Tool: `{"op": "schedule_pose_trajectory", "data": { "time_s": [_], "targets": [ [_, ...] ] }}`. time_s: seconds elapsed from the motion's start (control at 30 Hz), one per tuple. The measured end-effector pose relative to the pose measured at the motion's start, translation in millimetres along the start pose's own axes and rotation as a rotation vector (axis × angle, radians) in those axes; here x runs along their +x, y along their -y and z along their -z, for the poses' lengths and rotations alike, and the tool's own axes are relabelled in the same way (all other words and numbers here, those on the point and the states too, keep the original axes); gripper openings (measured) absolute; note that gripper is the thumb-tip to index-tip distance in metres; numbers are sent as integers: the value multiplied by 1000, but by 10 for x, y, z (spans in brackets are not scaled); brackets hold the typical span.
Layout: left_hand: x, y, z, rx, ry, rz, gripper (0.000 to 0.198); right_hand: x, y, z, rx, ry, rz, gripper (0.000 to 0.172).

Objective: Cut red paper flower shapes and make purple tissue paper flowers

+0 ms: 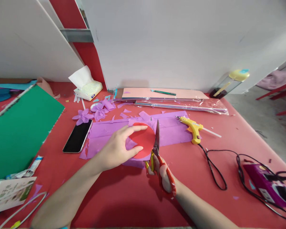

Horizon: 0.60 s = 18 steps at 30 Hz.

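Note:
Near the middle of the red table, my left hand presses a round red disc onto purple paper, thumb and forefinger spread across its face. My right hand is closed in the handles of scissors with red and yellow grips. Their blades point away from me along the disc's right edge, with purple paper beside them. Larger purple sheets lie beneath and to both sides. Purple paper flowers sit at the back left, beyond my left hand.
A yellow glue gun lies to the right, its black cord running to a magenta box. At left are a phone, tissues and a green board. Wrapped paper and a yellow-lidded container stand behind.

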<state>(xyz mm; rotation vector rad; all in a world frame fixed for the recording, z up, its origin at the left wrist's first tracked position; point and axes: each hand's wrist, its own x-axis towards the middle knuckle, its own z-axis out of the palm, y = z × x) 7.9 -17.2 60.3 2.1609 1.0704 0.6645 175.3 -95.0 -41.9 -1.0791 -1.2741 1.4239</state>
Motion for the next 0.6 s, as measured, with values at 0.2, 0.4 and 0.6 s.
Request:
{"op": "schedule_pose_trajectory", "data": {
  "time_s": [0.2,0.4,0.6],
  "targets": [
    [7,12,17,22,14,1,44,-17,-81,25,74,60,18,53],
    [1,22,52,31,28,2,45,3,-38,54,52,116,38,56],
    [1,42,101,10,56,18,47,1,5,25,17,107,74,58]
  ]
}}
